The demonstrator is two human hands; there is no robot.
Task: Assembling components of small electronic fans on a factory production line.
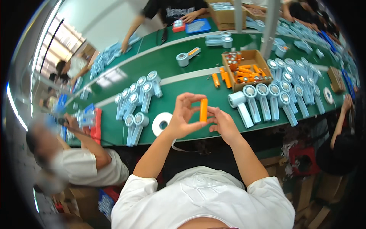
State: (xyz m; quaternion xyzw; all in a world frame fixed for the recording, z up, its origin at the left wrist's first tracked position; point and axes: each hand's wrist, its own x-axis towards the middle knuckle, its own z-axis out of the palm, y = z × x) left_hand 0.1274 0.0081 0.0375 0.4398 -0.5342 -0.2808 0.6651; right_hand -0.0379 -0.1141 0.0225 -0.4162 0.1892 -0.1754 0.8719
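An orange cylindrical battery (203,110) stands upright in the air in front of me, over the near edge of the green table. My left hand (183,118) pinches it lengthwise, fingers at its top and thumb at its lower end. Close against the battery's right side is my right hand (225,126), its fingers curled in. Whether those fingertips grip the battery or something small beside it is hidden. Below my left wrist lies a white tape roll (156,124), with a strip hanging past the table edge.
Light-blue handheld fan bodies (263,95) stand in rows at right, with another group (133,98) at left. A cardboard box (251,84) holds orange batteries; a few lie beside it. A single fan body (183,59) lies farther back. Co-workers sit left (87,160), right and across.
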